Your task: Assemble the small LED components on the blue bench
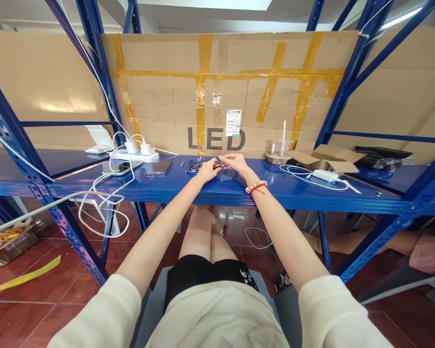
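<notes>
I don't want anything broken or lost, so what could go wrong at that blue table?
The left hand might brush the small parts beside it, scattering them. The clear cup could tip toward the white adapter if bumped, though I can't tell whether it holds drink. The white cable hanging past the front edge could get snagged.

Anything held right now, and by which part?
Left hand: seems to hold a small red item; too small to tell which part. Right hand: right beside it, grip can't be told.
</notes>
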Tool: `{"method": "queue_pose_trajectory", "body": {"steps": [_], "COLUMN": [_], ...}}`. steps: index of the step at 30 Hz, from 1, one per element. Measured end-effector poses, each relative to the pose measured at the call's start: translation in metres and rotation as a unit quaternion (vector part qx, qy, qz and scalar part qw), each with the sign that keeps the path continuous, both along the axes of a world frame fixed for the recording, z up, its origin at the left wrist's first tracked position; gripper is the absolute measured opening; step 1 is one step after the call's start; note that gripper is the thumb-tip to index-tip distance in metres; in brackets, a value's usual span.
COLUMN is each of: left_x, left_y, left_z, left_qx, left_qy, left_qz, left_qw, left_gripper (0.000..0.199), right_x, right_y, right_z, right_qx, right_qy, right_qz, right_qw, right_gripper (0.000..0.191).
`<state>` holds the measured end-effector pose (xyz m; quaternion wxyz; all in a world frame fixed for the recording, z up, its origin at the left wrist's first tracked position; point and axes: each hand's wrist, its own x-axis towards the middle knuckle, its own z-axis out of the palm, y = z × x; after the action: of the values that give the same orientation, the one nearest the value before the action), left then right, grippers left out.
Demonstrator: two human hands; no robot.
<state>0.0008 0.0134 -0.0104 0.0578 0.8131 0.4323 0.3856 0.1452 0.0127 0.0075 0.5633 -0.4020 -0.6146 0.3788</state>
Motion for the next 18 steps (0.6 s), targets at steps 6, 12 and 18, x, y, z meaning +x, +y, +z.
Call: {"method": "queue_pose_trajectory", "body": {"steps": [6,12,18], "left_x": [0.0001,0.0002,0.0006], "left_y": [-0.001,-0.0006,0.0005], "left_z": [-0.0003,-0.0008,-0.0005], "left_qx": [0.001,-0.006,-0.006], "left_qy": [0.01,0.011,-0.007], "left_qz": [0.009,0.013,0.001], "left_qw": [1.0,1.0,1.0], "left_gripper": [0.018,0.019,0.02], "right_x": [-0.0004,0.0016,0.0021], "right_y": [-0.0037,-0.0023,0.001], "right_z": [0.0015,0.0012,-0.0018], "right_qx": [0.032,0.01,0.031], "right_qy": [-0.01,-0.041,-0.065], "right_qz": [-0.049,-0.096,-0.066], "right_qw": [0.998,0.994,0.995], "right_gripper": [0.027,0.036,0.029]}}
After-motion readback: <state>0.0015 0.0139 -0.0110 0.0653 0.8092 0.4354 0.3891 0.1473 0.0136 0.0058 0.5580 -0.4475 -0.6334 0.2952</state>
